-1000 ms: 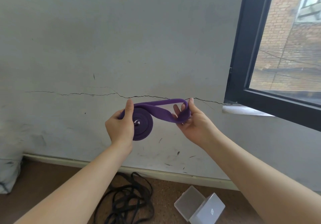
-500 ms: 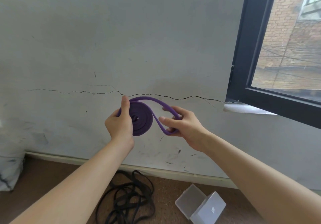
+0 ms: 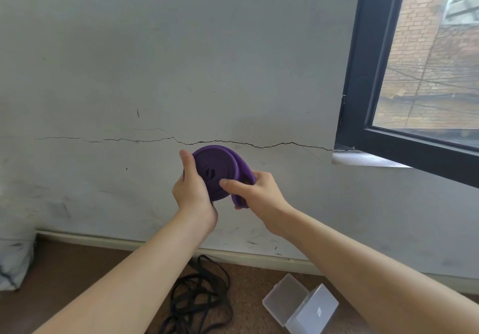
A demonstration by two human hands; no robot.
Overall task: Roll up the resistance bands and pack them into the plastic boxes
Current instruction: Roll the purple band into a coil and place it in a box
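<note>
Coiled purple resistance band [image 3: 215, 164] is gripped at its rim by the left hand [image 3: 193, 191], its loose tail pinched in the right hand [image 3: 256, 193], above and left of the open plastic box [image 3: 285, 296]. Black bands [image 3: 199, 300] are heaped left of that box.

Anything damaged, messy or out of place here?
A jagged crack runs across the wall toward the window. Black bands lie tangled on the floor, left of the open plastic box. The held purple band looks neatly rolled.

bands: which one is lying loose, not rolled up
The black band, a loose tangle on the floor; the purple band is wound into a coil.
</note>
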